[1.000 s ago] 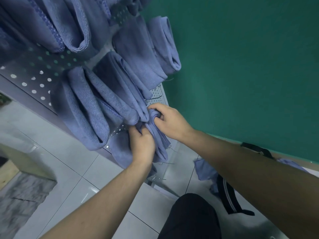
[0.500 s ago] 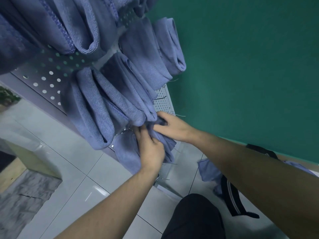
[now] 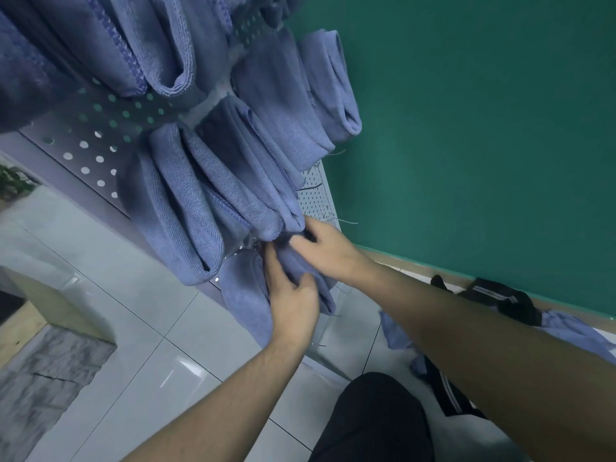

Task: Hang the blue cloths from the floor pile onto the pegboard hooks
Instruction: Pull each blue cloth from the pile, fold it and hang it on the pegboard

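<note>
Folded blue cloths [image 3: 186,201] hang in rows on the pegboard [image 3: 100,128]. Below them the left hand [image 3: 293,305] pinches a bunched blue cloth [image 3: 300,265] low on the board, while the right hand [image 3: 328,250] curls its fingers [image 3: 301,241] round the cloth's top. More cloths [image 3: 566,331] lie on the floor [image 3: 133,328] at right.

- The scene is seen from one head-worn wide-angle view, aimed forward and down, close to the pegboard [image 3: 100,128] at upper left.
- The tiled floor [image 3: 140,328] is taken in below.

hooks hidden behind hung cloths [image 3: 206,201]
</note>
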A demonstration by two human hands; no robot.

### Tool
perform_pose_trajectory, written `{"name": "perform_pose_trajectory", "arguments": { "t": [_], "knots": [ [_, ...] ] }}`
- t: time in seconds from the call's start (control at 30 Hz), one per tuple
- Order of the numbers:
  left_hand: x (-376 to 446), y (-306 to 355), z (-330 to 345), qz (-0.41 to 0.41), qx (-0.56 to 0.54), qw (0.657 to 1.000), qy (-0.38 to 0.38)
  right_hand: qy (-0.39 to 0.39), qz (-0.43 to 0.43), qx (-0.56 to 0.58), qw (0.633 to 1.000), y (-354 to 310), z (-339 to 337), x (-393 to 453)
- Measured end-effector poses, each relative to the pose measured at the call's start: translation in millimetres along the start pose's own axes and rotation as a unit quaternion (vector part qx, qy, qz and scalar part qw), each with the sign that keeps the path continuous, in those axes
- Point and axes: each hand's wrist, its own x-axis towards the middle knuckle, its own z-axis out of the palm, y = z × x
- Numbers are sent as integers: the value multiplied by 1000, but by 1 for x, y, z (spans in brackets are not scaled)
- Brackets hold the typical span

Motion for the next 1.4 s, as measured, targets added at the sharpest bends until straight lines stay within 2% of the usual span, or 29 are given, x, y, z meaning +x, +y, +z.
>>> {"name": "perform_pose_trajectory", "arguments": {
  "t": [0.1,0.2,0.27,0.37,0.5,0.63,0.8,0.93,1.0,1.1,1.4],
  "knots": [
    [-7,6,2,55,23,998,19,5,-22,24,999,3,-2,-6],
    [-4,-5,5,130,91,987,16,-5,-59,-50,997,0,0,-6],
    [0,-12,5,107,108,988,17,-3,-66,-96,993,-2,-1,-1],
    [4,-19,6,65,129,989,24,-19,-13,-122,992,3,-7,0],
    [2,-18,12,61,126,990,-14,-62,36,-163,984,10,-11,-10],
    [0,-27,18,-4,124,992,-13,-44,55,-176,982,20,-8,-10],
    [-23,-20,22,-94,141,979,-118,-42,78,-120,989,20,-6,-13],
    [-38,-7,26,-174,97,964,-178,-54,107,-30,992,25,-24,-31],
    [-47,0,33,-210,82,947,-228,-38,129,-27,991,28,-42,-47],
    [-55,9,51,-205,73,936,-275,4,158,-43,987,39,-73,-76],
    [-59,-1,129,-141,88,935,-314,121,252,-47,959,104,-165,-173]
  ]
}}
